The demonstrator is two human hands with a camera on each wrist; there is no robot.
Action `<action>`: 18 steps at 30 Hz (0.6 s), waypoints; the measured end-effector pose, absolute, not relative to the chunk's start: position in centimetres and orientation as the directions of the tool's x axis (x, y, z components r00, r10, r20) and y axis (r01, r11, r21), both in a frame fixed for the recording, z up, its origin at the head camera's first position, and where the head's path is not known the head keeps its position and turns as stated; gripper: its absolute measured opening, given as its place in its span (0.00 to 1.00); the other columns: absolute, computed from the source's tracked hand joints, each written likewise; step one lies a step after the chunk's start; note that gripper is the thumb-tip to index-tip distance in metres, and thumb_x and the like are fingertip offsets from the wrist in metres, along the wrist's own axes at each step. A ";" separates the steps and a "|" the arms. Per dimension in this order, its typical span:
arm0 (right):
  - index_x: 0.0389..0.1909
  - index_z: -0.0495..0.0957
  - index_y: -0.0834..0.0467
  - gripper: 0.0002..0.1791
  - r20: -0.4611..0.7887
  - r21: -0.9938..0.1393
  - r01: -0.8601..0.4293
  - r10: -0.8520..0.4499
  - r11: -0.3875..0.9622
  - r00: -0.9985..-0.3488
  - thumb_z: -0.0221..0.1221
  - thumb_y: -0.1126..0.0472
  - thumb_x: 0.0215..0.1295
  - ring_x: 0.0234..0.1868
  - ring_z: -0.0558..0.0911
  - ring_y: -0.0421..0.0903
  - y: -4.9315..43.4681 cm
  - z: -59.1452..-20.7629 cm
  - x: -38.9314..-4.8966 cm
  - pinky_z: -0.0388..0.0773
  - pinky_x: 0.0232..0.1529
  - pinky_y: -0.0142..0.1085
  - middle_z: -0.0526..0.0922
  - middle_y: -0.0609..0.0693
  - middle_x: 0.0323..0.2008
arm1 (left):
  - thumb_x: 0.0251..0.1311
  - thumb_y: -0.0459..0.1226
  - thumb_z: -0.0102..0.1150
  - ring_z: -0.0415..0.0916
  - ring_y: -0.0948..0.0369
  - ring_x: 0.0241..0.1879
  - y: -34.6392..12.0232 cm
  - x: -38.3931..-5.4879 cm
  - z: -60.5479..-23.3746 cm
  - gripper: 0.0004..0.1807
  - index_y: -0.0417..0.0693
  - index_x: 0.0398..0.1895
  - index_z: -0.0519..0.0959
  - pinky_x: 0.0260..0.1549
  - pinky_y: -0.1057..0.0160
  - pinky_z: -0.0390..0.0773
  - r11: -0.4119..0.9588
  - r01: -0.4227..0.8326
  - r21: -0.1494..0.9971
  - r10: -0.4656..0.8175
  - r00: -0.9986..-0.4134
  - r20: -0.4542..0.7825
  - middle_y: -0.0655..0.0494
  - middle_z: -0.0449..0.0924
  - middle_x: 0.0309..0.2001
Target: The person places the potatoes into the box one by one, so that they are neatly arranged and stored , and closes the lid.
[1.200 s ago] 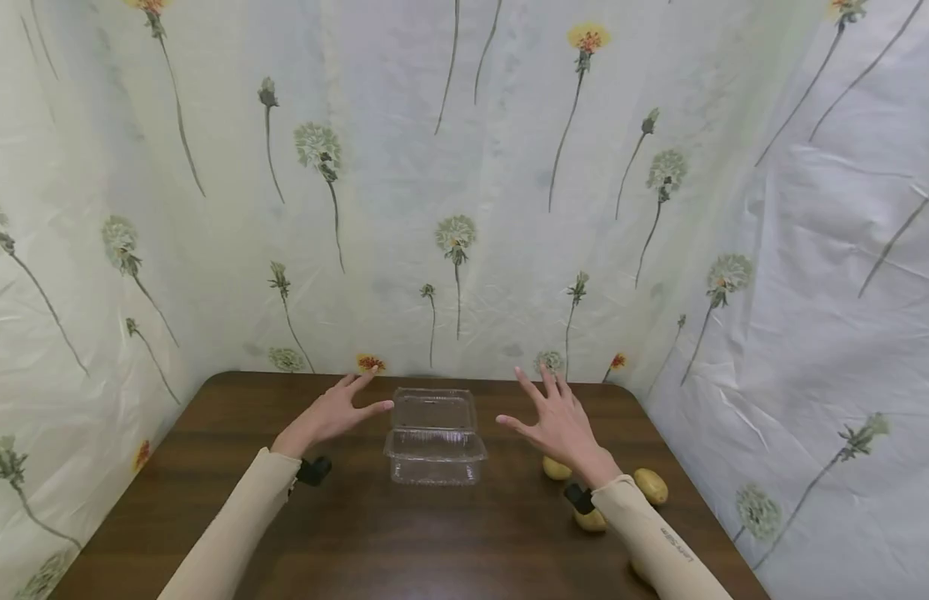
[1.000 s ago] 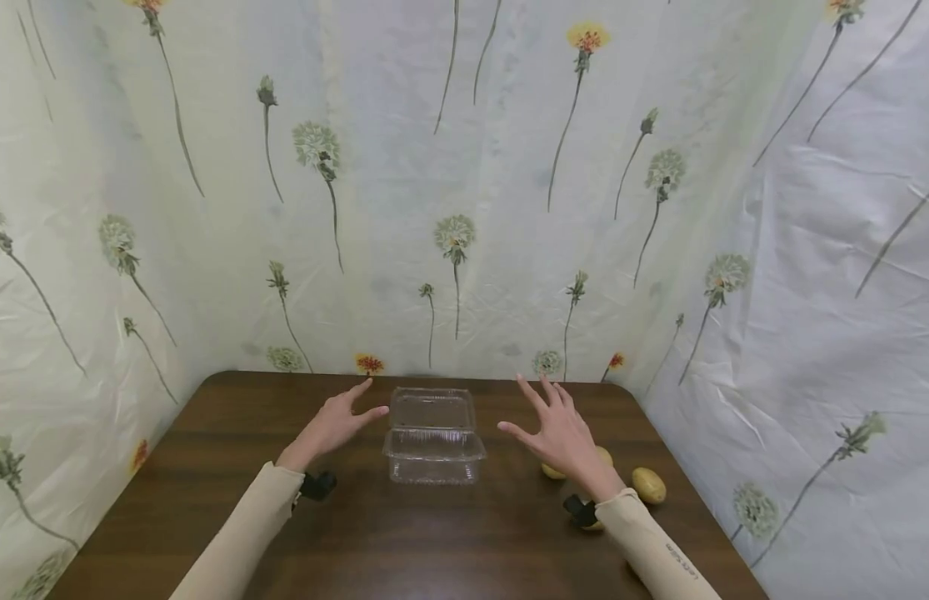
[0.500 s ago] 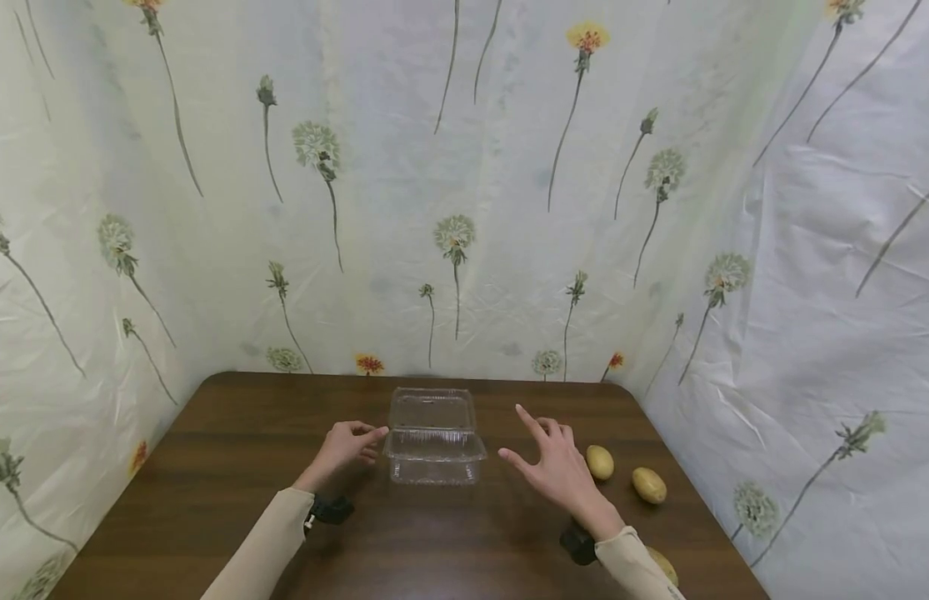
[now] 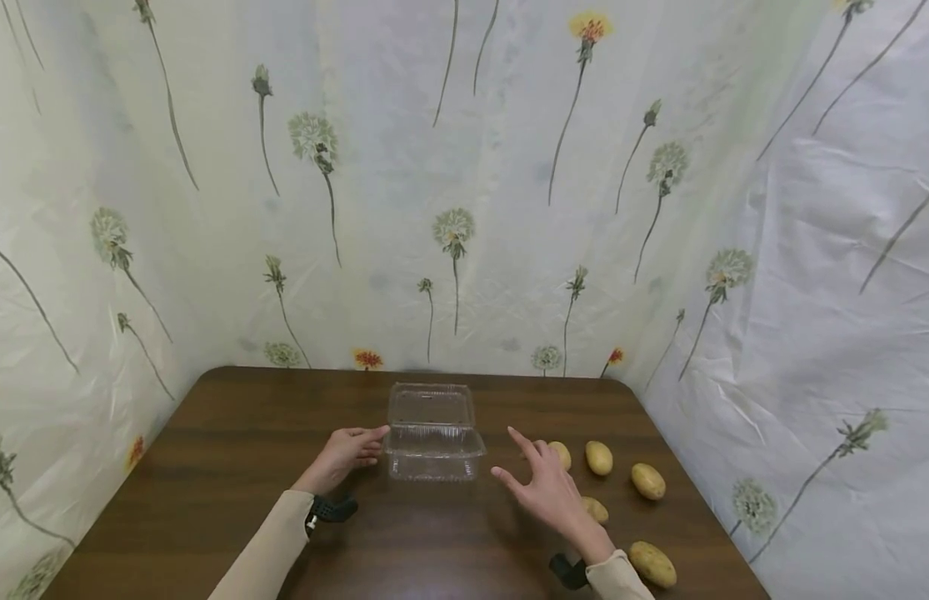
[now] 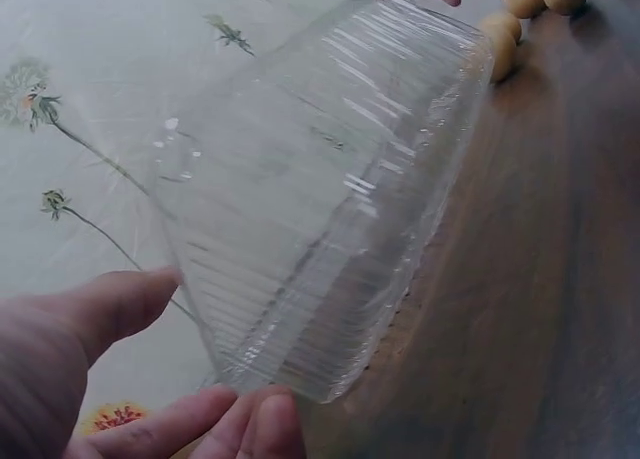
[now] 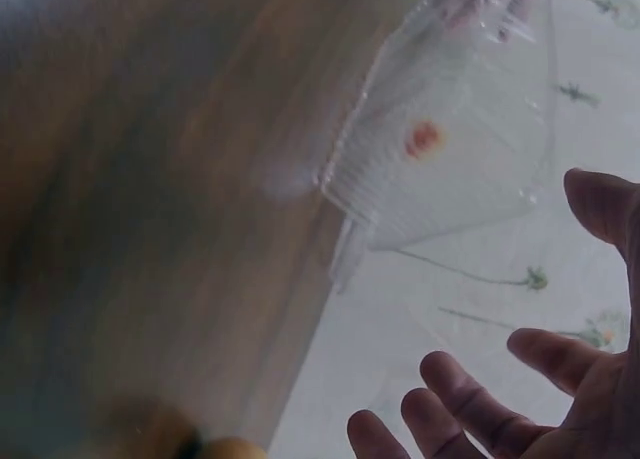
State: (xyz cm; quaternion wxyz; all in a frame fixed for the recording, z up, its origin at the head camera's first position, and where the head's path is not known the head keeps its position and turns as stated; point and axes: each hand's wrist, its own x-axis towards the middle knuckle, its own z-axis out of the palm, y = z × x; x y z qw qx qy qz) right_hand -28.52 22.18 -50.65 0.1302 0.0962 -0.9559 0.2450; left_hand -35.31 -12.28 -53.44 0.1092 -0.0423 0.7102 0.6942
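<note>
Left hand [image 4: 342,457]: thumb and curled fingers look pinched on the left rim of the clear, ribbed, rectangular plastic clamshell box [image 4: 434,468]. Box sits mid-table on the dark brown wood-grain tabletop [image 4: 209,483], lid up and tilted back at the far side. My read: very light, thin, springy; slides easily, dents or cracks if squeezed. Hold by the rim near the hinge corners, light pinch, not mid-wall. Right hand [image 4: 546,487]: just right of box, not touching it, thumb and fingers apart, nothing held. Five yellow-brown oval potatoes [image 4: 599,458] near and right of it: likely firm, smooth, heavier, prone to roll; grip round the middle
</note>
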 end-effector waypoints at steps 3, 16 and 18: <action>0.70 0.62 0.36 0.40 0.295 -0.453 -0.252 -0.123 0.855 -0.947 0.60 0.32 0.57 0.41 0.74 0.46 21.9 -51.2 -28.4 0.67 0.26 0.34 0.75 0.49 0.42 | 0.56 0.51 0.67 0.80 0.59 0.36 -12.2 -35.2 -53.6 0.31 0.32 0.49 0.77 0.38 0.61 0.82 0.019 -0.223 0.975 0.095 -0.970 -0.224 0.47 0.81 0.39; 0.68 0.65 0.37 0.38 0.257 -0.502 -0.218 -0.096 0.837 -0.962 0.59 0.30 0.57 0.48 0.78 0.50 22.5 -52.5 -27.5 0.71 0.29 0.38 0.77 0.52 0.48 | 0.58 0.44 0.67 0.77 0.62 0.29 -11.1 -35.3 -54.5 0.22 0.32 0.44 0.79 0.31 0.65 0.78 -0.042 -0.223 0.974 0.091 -0.972 -0.218 0.53 0.80 0.29; 0.68 0.65 0.36 0.38 0.242 -0.503 -0.200 -0.085 0.841 -0.966 0.58 0.30 0.57 0.49 0.78 0.50 22.7 -52.7 -27.3 0.73 0.31 0.39 0.77 0.52 0.50 | 0.58 0.42 0.67 0.76 0.61 0.30 -11.0 -35.2 -54.6 0.20 0.33 0.43 0.79 0.31 0.65 0.77 -0.058 -0.215 0.975 0.093 -0.973 -0.209 0.53 0.80 0.30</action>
